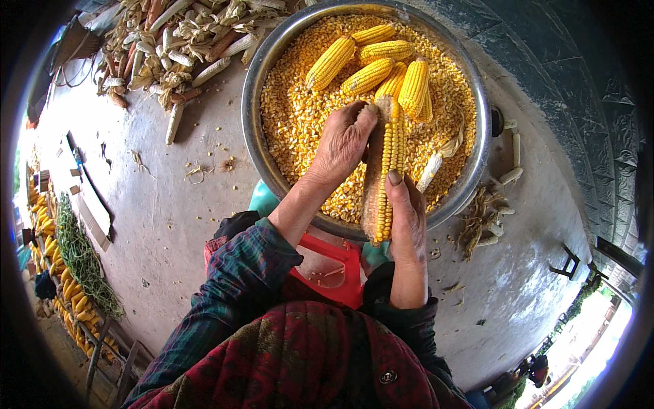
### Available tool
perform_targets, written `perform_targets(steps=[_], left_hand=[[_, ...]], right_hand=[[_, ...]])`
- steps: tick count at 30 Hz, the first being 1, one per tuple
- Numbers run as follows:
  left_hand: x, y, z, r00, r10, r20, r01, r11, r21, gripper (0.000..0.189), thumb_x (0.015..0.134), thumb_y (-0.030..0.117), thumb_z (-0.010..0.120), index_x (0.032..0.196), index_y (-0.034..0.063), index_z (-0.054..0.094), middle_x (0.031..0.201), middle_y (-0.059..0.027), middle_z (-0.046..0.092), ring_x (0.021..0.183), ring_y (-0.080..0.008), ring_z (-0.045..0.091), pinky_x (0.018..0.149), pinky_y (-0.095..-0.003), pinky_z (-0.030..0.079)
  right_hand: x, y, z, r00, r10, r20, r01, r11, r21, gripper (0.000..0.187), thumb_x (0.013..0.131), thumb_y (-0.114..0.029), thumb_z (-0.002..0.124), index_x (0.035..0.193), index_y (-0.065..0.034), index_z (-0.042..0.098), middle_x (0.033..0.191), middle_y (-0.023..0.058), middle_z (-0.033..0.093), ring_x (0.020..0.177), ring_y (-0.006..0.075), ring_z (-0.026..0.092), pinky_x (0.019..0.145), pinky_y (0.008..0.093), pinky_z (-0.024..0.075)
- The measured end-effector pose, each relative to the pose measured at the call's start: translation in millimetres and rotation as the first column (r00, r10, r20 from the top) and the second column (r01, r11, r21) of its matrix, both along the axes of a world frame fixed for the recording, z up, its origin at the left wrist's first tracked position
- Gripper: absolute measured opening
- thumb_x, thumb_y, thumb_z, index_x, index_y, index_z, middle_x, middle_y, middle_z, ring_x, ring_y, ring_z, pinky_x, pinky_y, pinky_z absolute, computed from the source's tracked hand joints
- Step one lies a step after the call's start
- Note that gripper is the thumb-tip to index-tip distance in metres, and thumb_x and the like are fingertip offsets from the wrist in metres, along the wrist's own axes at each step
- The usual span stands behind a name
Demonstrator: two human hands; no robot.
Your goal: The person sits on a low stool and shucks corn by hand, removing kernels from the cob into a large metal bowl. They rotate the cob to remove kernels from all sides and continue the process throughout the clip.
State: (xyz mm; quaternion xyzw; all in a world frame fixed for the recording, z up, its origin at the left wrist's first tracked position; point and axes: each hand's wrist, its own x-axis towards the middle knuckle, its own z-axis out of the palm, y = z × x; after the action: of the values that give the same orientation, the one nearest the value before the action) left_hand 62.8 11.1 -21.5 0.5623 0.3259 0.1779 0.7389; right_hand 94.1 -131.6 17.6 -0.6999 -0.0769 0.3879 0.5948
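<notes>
My right hand grips the near end of a partly shelled ear of corn, its thumb lying over the kernels. The left side of this ear is stripped to the bare cob, while rows of yellow kernels stand on the right. Curled at the ear's far end is my left hand, thumb and fingers against the cob; its fingertips are partly hidden. Both hands are above a wide metal basin filled with loose corn kernels. Several whole yellow ears lie on the kernels beyond my hands.
A bare white cob with husk lies in the basin's right side. Stripped cobs and husks are heaped on the floor at upper left. More cobs lie right of the basin. A red plastic stool shows below it.
</notes>
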Motion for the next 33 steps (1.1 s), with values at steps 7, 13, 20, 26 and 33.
perform_targets(steps=[7,13,20,26,33], left_hand=[[2.7,9.4,-6.5,0.997,0.014,-0.078,0.006,0.966,0.258,0.045,0.094,0.043,0.054,0.106,0.0008,0.063,0.085,-0.0144,0.063,0.076,-0.0262,0.063,0.071,-0.0385,0.05],[-6.2,11.0,3.5,0.946,0.034,-0.321,0.116,0.892,0.438,0.067,0.087,0.062,0.055,0.11,-0.001,0.064,0.099,-0.0161,0.065,0.09,-0.0252,0.061,0.079,-0.0364,0.048],[-2.1,8.8,5.7,0.955,-0.25,-0.157,0.247,0.968,-0.039,0.072,0.09,0.063,0.051,0.087,-0.0077,0.065,0.067,-0.0102,0.058,0.065,-0.0173,0.053,0.064,-0.0357,0.045],[0.1,3.3,-3.0,0.987,-0.05,-0.153,0.081,0.976,0.2,0.055,0.097,0.043,0.042,0.083,-0.0068,0.06,0.066,-0.021,0.056,0.062,-0.0286,0.056,0.066,-0.0417,0.045],[0.0,3.9,-6.6,0.971,-0.01,-0.24,0.077,0.96,0.27,0.046,0.096,0.033,0.042,0.078,-0.0074,0.057,0.059,-0.0204,0.05,0.056,-0.0302,0.052,0.061,-0.043,0.043]], right_hand=[[-1.7,2.4,0.5,0.998,-0.06,0.001,0.06,0.998,0.018,0.047,0.093,-0.046,0.058,0.1,0.0006,0.056,0.085,-0.0011,0.051,0.078,0.01,0.043,0.07,0.0248,0.0377],[-1.1,4.0,0.3,0.995,-0.1,0.026,0.1,0.995,-0.02,0.048,0.093,-0.045,0.058,0.105,0.0016,0.057,0.086,-0.0004,0.054,0.08,0.0099,0.046,0.073,0.0247,0.0397],[-2.7,1.3,0.5,1.0,-0.008,0.004,0.008,0.999,0.037,0.053,0.094,-0.041,0.056,0.12,0.004,0.054,0.105,0.0057,0.061,0.094,0.0133,0.053,0.084,0.0267,0.0421],[-13.5,-1.7,-16.4,0.937,-0.18,-0.299,0.245,0.95,0.195,0.065,0.096,-0.038,0.055,0.141,0.0045,0.037,0.128,0.0082,0.053,0.116,0.0142,0.05,0.1,0.0271,0.0378],[-13.6,-4.5,-19.8,0.885,-0.258,-0.388,0.359,0.908,0.215,0.057,0.096,-0.039,0.055,0.133,0.0043,0.045,0.121,0.0047,0.057,0.108,0.0101,0.053,0.094,0.0246,0.0417]])
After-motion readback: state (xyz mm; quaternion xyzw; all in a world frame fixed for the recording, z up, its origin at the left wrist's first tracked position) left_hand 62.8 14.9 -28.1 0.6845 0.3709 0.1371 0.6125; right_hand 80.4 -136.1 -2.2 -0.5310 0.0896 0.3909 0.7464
